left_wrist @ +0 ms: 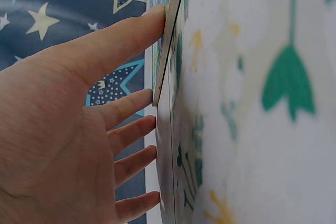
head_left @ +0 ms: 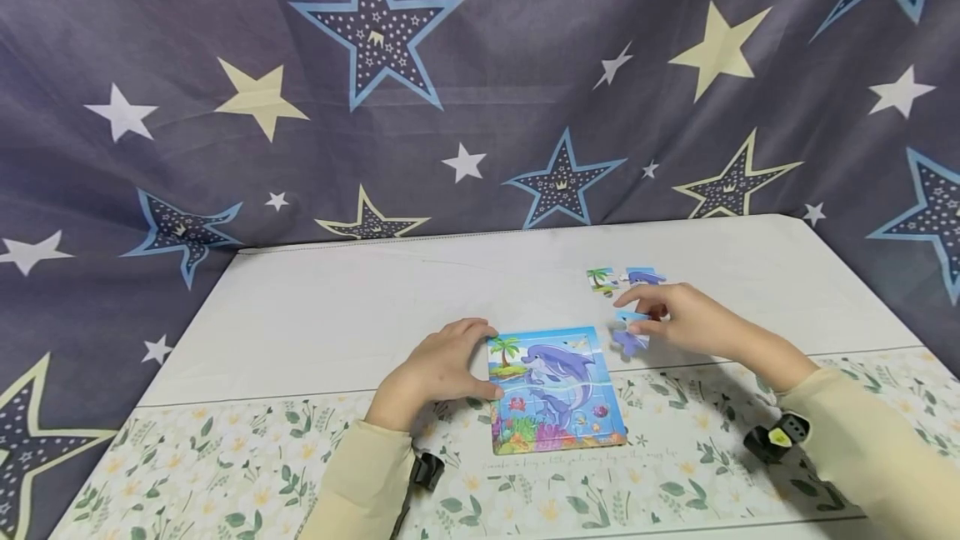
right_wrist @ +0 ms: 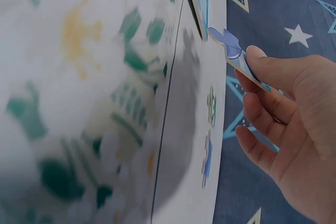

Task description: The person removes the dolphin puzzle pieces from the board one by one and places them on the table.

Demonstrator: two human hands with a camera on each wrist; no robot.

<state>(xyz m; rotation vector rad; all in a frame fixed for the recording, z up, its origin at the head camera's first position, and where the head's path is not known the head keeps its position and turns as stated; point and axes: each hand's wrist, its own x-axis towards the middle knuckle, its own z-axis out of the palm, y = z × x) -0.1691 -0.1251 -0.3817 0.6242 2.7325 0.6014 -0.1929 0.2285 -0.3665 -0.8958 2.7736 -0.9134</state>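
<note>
A square jigsaw puzzle board [head_left: 555, 390] with a dolphin, palm tree and coral picture lies flat on the table. My left hand [head_left: 442, 365] is at its left side, and in the left wrist view the thumb [left_wrist: 126, 38] touches the board's edge while the other fingers extend along the table. Beyond the board's upper right corner, my right hand [head_left: 686, 322] pinches a blue and purple puzzle piece [head_left: 630, 342] between thumb and fingers. That puzzle piece [right_wrist: 233, 53] is held tilted above the table in the right wrist view.
Behind the right hand lie a palm-tree puzzle piece [head_left: 598, 277] and a dolphin-head puzzle piece [head_left: 643, 275]. The table [head_left: 337, 307] has a white cover with a floral strip across its front. A star-patterned curtain [head_left: 465, 90] hangs along the back and sides.
</note>
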